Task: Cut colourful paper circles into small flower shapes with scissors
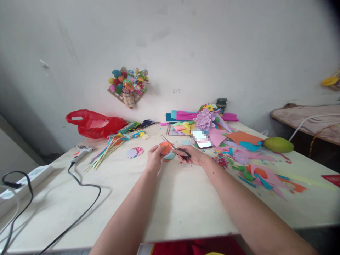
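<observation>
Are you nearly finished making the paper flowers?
Some look done: two cut flowers lie on the table, others sit on sticks. Right now the left hand holds an orange piece and the right hand cuts it with scissors. Uncut sheets wait at the back.

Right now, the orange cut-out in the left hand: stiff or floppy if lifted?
Likely light and thin: the left hand pinches the orange cut-out at one edge and it shows no droop, so probably semi-stiff, foam-like. The scissors in the right hand are at its edge, so it likely tears easily. Flat, so unlikely to roll.
</observation>
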`<state>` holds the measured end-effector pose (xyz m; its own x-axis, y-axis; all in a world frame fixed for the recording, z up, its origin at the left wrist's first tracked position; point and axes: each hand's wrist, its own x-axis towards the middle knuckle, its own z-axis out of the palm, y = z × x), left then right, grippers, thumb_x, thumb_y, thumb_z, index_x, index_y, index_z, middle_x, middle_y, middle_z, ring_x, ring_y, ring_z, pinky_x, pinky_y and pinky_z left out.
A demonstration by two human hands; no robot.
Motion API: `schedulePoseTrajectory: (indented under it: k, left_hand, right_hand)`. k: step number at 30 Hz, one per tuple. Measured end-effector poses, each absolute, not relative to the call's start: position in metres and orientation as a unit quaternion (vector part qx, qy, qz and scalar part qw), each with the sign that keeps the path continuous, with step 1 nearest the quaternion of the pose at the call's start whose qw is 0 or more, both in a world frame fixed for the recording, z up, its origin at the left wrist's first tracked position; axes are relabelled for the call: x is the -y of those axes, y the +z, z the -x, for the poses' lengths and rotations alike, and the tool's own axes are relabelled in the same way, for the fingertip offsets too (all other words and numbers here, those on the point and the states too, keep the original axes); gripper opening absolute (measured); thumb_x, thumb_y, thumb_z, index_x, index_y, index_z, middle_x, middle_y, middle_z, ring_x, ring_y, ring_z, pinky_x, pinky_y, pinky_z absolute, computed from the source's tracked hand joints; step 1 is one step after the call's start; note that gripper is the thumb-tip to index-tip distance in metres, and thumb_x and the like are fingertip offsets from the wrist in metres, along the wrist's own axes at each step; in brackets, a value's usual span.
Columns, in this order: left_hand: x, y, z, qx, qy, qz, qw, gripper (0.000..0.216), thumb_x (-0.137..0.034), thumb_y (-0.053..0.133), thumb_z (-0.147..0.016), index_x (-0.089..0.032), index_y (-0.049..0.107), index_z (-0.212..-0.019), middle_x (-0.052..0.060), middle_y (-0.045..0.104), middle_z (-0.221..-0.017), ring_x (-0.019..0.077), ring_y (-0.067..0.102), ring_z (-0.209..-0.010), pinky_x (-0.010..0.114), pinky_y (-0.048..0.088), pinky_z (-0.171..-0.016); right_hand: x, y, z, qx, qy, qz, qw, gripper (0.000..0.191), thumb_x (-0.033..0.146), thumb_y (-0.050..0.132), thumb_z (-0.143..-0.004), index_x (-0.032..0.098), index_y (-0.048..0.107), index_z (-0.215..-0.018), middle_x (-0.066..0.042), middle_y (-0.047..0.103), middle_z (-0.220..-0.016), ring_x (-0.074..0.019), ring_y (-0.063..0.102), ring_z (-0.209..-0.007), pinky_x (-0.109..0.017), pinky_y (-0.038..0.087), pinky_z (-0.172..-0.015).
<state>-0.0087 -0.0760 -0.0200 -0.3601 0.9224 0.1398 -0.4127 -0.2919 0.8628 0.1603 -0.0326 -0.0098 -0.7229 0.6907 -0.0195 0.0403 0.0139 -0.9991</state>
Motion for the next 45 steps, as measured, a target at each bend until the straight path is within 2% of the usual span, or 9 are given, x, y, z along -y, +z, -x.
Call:
schedulePoseTrajectory:
  k: [4, 6, 13, 22, 30, 45]
  left_hand:
    - [0.076, -0.021, 0.006, -0.381, 0.739, -0.333, 0.444, 0.016, -0.021, 0.07, -0.056, -0.015, 0.056, -0.051, -0.003, 0.054, -0.05, 0.0105, 0.051, -0.051, 0.024, 0.042, -0.055]
    - [0.076, -0.021, 0.005, -0.381, 0.745, -0.326, 0.44, 0.016, -0.021, 0.07, -0.056, -0.015, 0.057, -0.051, -0.002, 0.054, -0.051, 0.0111, 0.052, -0.053, 0.025, 0.043, -0.057]
    - [0.076, -0.019, 0.0, -0.378, 0.756, -0.302, 0.44, 0.018, -0.023, 0.073, -0.053, -0.015, 0.057, -0.051, -0.001, 0.056, -0.052, 0.0116, 0.052, -0.055, 0.027, 0.045, -0.059]
    - [0.082, -0.014, -0.008, -0.41, 0.77, -0.269, 0.408, 0.02, -0.026, 0.072, -0.052, -0.014, 0.055, -0.053, -0.002, 0.055, -0.051, 0.0108, 0.051, -0.052, 0.025, 0.041, -0.055]
    - [0.083, -0.012, -0.01, -0.402, 0.776, -0.254, 0.414, 0.019, -0.026, 0.071, -0.051, -0.014, 0.057, -0.055, 0.0, 0.058, -0.053, 0.0124, 0.055, -0.053, 0.027, 0.044, -0.059]
    - [0.081, -0.013, -0.008, -0.409, 0.775, -0.239, 0.418, 0.019, -0.025, 0.072, -0.049, -0.014, 0.056, -0.053, -0.002, 0.056, -0.051, 0.0102, 0.052, -0.052, 0.025, 0.043, -0.057]
  right_hand:
    - [0.032, -0.011, -0.158, 0.667, 0.638, 0.29, 0.252, 0.031, 0.044, 0.064, -0.073, 0.015, 0.054, -0.074, 0.003, 0.052, -0.057, -0.006, 0.05, -0.043, -0.016, 0.023, -0.031]
    - [0.032, -0.011, -0.157, 0.665, 0.637, 0.294, 0.255, 0.032, 0.046, 0.063, -0.074, 0.015, 0.054, -0.076, 0.003, 0.052, -0.058, -0.0061, 0.05, -0.043, -0.015, 0.021, -0.03]
    - [0.033, -0.012, -0.155, 0.664, 0.63, 0.303, 0.265, 0.034, 0.048, 0.063, -0.073, 0.015, 0.054, -0.078, 0.003, 0.052, -0.057, -0.0058, 0.048, -0.042, -0.015, 0.021, -0.029]
    - [0.041, -0.007, -0.148, 0.649, 0.635, 0.31, 0.283, 0.037, 0.05, 0.063, -0.074, 0.014, 0.054, -0.075, 0.003, 0.052, -0.056, -0.0044, 0.044, -0.037, -0.016, 0.02, -0.028]
    - [0.05, 0.0, -0.142, 0.62, 0.653, 0.32, 0.294, 0.037, 0.051, 0.06, -0.076, 0.014, 0.056, -0.078, 0.003, 0.052, -0.054, -0.0046, 0.044, -0.035, -0.016, 0.02, -0.027]
    - [0.051, -0.003, -0.137, 0.631, 0.635, 0.322, 0.309, 0.036, 0.052, 0.06, -0.076, 0.018, 0.049, -0.081, 0.004, 0.053, -0.053, -0.0057, 0.045, -0.034, -0.015, 0.021, -0.025]
